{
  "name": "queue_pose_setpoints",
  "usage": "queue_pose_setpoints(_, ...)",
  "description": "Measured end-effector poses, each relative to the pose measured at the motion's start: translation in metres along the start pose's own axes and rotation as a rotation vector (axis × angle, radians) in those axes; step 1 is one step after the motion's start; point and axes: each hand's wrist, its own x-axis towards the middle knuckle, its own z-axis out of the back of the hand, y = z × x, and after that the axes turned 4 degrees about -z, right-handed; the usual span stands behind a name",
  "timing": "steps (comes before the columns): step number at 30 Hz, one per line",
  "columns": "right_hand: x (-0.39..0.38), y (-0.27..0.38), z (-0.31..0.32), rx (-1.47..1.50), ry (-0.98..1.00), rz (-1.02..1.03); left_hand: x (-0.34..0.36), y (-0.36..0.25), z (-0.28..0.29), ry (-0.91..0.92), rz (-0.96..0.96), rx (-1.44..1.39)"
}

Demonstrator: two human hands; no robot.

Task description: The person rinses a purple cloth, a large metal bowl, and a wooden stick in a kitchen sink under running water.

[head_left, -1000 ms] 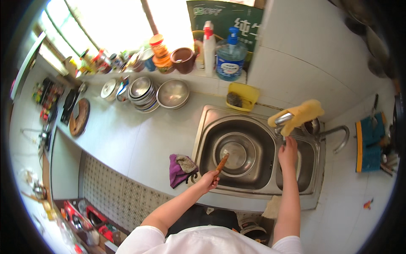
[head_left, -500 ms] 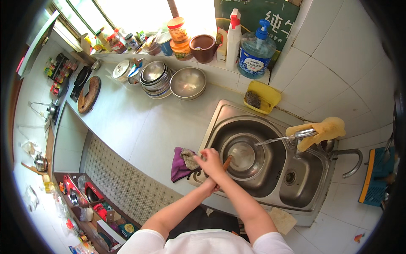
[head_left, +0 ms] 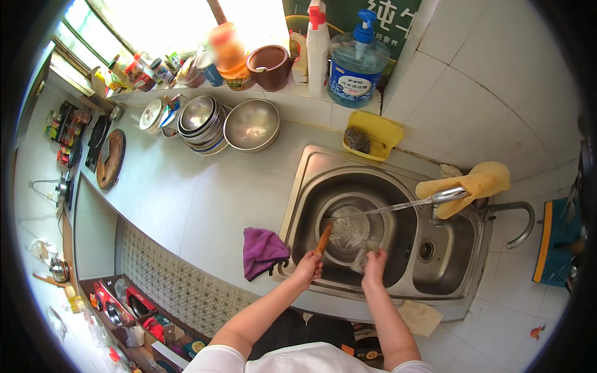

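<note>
My left hand (head_left: 308, 267) is closed round the lower end of a long, orange-brown, stick-shaped thing (head_left: 324, 237), possibly a carrot. Its far end points over a metal bowl (head_left: 325, 214) in the larger basin of the steel sink (head_left: 303, 193). In my right hand (head_left: 374, 263) is a crumpled grey rag (head_left: 359, 260), held at the bowl's near right side. Water runs from the faucet (head_left: 449, 194) into the bowl and churns there. A purple cloth (head_left: 262, 252) lies on the counter left of the sink.
A yellow glove (head_left: 488, 180) drapes over the faucet. Behind the sink sit a yellow dish (head_left: 382, 132) with a scrubber and a large blue pump bottle (head_left: 356, 68). Stacked metal bowls (head_left: 200, 121) stand at the back of the counter. A chopping board (head_left: 112, 163) lies farther left.
My right hand has taken the grey rag from the purple cloth and carried it right, over the sink. My arms have uncrossed. The water stream now reaches farther left into the bowl.
</note>
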Motion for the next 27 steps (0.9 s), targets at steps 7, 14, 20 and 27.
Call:
queue_pose_setpoints(7, 0.074, -0.058, 0.036, 0.090, 0.006, -0.118, 0.015, -0.012, -0.008, -0.018, -0.005, 0.022)
queue_pose_setpoints(14, 0.086, 0.003, -0.018, -0.605, 0.066, 0.730, 0.023, -0.017, -0.012, -0.090, 0.015, -0.021)
queue_pose_setpoints(20, 0.160, -0.049, -0.040, -1.310, 0.159, 0.904, 0.027, -0.017, -0.022, -0.010, 0.012, -0.054)
queue_pose_setpoints(27, 0.153, -0.047, -0.059, -1.109, 0.090, 0.953, 0.031, -0.019, -0.022, -0.033, 0.046, -0.027)
